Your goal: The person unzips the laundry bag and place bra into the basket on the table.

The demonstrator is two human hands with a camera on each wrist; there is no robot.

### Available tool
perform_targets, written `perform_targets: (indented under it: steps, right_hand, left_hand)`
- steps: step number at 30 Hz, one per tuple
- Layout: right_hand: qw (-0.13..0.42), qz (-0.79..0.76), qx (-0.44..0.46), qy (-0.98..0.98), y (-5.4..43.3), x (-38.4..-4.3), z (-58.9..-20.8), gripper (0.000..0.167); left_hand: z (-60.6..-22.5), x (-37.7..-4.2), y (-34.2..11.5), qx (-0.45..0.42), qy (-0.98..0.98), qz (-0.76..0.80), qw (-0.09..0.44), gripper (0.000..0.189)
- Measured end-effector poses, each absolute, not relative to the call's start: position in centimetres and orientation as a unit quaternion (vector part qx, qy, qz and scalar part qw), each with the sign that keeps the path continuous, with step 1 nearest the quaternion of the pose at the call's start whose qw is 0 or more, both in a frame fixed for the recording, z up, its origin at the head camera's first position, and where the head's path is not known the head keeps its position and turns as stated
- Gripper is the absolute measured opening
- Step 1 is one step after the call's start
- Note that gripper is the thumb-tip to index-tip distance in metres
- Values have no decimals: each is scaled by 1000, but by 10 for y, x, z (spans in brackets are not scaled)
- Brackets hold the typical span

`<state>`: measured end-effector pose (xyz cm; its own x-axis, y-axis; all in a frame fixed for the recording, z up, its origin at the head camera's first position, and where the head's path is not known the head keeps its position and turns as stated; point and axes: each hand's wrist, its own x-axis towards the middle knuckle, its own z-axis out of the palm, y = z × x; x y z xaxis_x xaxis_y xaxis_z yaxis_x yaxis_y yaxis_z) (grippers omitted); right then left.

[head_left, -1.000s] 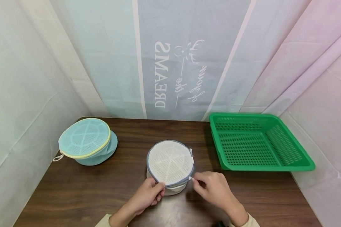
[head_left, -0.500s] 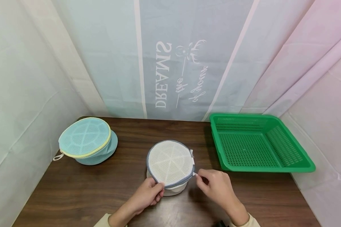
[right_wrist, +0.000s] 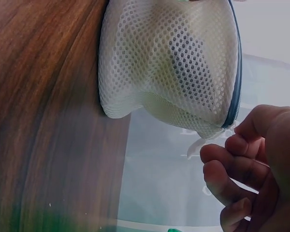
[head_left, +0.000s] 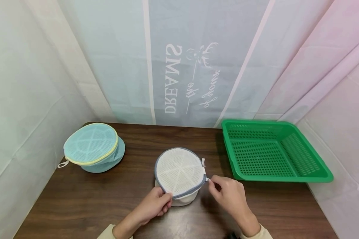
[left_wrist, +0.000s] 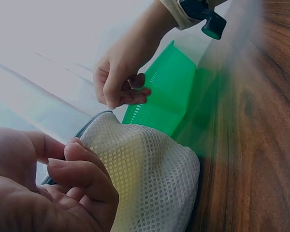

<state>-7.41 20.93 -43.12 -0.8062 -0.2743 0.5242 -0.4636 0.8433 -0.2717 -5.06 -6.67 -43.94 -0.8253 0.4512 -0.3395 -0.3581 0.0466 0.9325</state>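
A round white mesh laundry bag point(head_left: 180, 171) with a dark blue-grey zipper edge stands on the table in front of me. My left hand point(head_left: 155, 203) pinches its near rim, thumb on top. At the right side of the rim, my right hand point(head_left: 228, 194) pinches the small white zipper pull point(head_left: 207, 179). In the right wrist view the zipper edge point(right_wrist: 238, 63) runs down to the right fingertips point(right_wrist: 241, 126). Through the mesh wall, something yellowish shows in the left wrist view and a dark patch in the right wrist view.
A light blue mesh laundry bag point(head_left: 91, 144) with yellow trim and a white loop stands at the back left of the brown wooden table point(head_left: 107, 196). A green plastic basket point(head_left: 233, 159) is at the back right. Fabric curtains point(head_left: 122, 66) surround the table.
My right hand has moved the zipper pull along the right side of the white bag's rim, away from me. My left hand keeps its pinch on the near rim.
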Motion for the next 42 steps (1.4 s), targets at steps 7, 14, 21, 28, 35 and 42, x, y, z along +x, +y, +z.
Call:
perform_targets:
  steps: [7, 14, 21, 28, 35, 42]
  right_hand:
    - [229, 189, 184, -937, 211, -76, -432, 36]
    - [212, 178, 171, -945, 213, -75, -429, 33]
    - [210, 175, 164, -948, 214, -74, -428, 35]
    - [225, 175, 170, -943, 214, -74, -423, 32]
    - [247, 183, 177, -935, 215, -76, -416, 33]
    - [253, 191, 192, -929, 207, -76, -411, 36]
  left_hand:
    - [-439, -54, -69, 41, 663, 683, 305, 28]
    - [-438, -55, -70, 44, 656, 680, 324, 31]
    - [-438, -57, -72, 57, 658, 677, 326, 36]
    - [-434, -64, -84, 63, 685, 656, 312, 44]
    - [-433, -73, -96, 42, 692, 662, 286, 54]
    - [-433, -79, -104, 4, 676, 689, 263, 49]
